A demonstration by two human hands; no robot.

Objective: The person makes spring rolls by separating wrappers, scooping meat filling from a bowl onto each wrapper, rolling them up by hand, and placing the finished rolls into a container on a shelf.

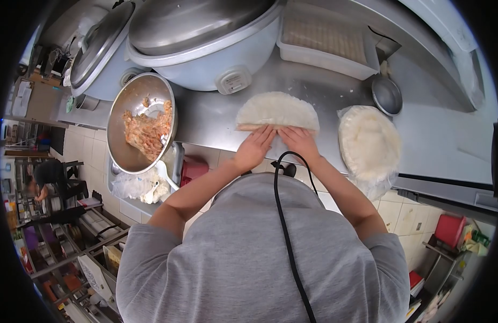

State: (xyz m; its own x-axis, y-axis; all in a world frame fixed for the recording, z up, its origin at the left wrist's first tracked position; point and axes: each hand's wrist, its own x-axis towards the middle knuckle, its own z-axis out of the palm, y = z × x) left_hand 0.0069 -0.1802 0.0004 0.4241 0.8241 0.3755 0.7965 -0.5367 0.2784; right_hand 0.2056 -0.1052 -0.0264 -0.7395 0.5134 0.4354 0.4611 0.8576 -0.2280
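On the counter (206, 116), just above the centre of the frame, lies a thin, pale wrapper (278, 107). The left hand (257, 145) and right hand (299, 143), nearly flat, press its rolled edge (248, 127); whether thumbs grip beneath, I cannot tell. Uneven pressure could tear it.

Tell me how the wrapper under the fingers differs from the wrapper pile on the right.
The wrapper is half-round, its near edge rolled; the wrapper pile is rounded all about. The left fingers and right fingers rest on the wrapper; neither touches the wrapper pile. Both are pale.
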